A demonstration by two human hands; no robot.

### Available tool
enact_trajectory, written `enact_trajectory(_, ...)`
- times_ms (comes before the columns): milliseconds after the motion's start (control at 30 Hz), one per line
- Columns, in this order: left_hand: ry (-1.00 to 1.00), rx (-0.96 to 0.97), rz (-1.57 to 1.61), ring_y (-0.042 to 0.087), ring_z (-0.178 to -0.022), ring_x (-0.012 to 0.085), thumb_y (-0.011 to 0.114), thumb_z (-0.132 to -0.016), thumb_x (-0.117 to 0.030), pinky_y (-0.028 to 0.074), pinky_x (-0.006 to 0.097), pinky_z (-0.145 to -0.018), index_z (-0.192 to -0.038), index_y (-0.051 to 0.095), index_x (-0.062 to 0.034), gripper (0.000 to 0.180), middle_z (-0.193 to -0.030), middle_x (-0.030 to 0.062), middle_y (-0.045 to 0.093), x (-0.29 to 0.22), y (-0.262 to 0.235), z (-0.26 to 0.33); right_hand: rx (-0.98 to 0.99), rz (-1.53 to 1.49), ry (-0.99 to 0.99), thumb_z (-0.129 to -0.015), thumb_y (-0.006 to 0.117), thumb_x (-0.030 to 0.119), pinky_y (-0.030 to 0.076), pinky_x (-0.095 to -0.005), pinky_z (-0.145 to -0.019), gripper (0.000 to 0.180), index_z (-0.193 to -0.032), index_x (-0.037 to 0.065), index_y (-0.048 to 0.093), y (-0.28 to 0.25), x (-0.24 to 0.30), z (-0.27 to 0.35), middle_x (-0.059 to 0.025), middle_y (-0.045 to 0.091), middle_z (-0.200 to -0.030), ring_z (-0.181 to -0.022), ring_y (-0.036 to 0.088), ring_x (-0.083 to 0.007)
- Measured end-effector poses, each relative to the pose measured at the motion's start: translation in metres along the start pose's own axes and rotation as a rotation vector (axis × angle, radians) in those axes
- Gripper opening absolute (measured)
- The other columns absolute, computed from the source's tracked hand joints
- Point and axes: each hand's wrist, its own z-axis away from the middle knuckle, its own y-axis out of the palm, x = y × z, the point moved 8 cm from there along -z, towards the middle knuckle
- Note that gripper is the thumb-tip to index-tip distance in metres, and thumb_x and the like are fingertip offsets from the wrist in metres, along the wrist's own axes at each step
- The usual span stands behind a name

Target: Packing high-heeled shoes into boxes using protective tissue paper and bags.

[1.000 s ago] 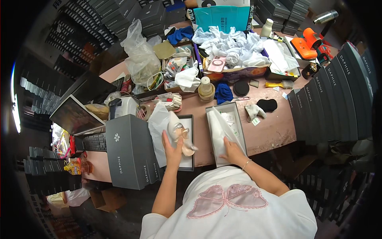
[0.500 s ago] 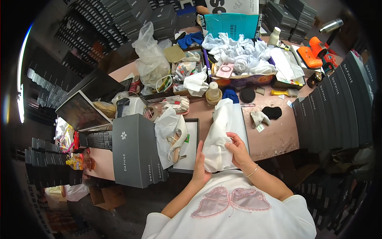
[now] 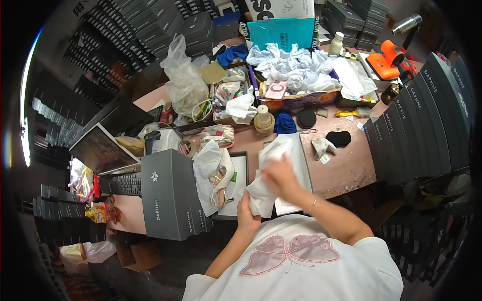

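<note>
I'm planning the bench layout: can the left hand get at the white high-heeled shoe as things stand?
Probably yes: the white high-heeled shoe lies uncovered nearby, though the left hand holds white wrapping.

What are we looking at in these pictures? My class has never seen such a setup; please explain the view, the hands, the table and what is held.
There is no machine here, just a person's two bare hands. The pictures come from a wide fisheye camera worn on the head, looking down, so straight edges bend near the rim.

The left hand holds a bundle of white paper; anything inside is hidden. The right hand is blurred over the bundle, so its grip is unclear.

On the pink table, a pale shoe lies by the left open box. The right open box is partly behind the bundle. Farther back are a squat bottle, a blue cloth and crumpled paper.
</note>
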Motion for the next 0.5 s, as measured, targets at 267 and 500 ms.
enact_trajectory(267,-0.083,0.271,-0.011,0.058,-0.111,0.0260,0.039,-0.098,-0.036,0.048,0.040,-0.094,-0.133,0.044,-0.0037,0.048,-0.125,0.0130,0.057,-0.025,-0.040,-0.024,0.239,-0.184,0.084,-0.081,0.069,0.018,0.048,-0.0401,-0.086,0.038,-0.115,0.005,0.058,-0.037,0.021,0.004,-0.0177,0.062,-0.110,-0.100,0.060,-0.0337)
enact_trajectory(500,-0.267,0.295,-0.228,0.061,-0.107,0.0258,0.040,-0.099,-0.042,0.051,0.038,-0.089,-0.121,0.052,0.0053,0.054,-0.116,0.0178,0.061,-0.055,-0.022,-0.024,0.621,-0.095,0.240,-0.077,0.071,0.020,0.050,-0.0411,-0.075,0.038,-0.110,0.004,0.059,-0.062,-0.019,0.032,-0.0175,0.065,-0.096,-0.083,0.063,-0.0353)
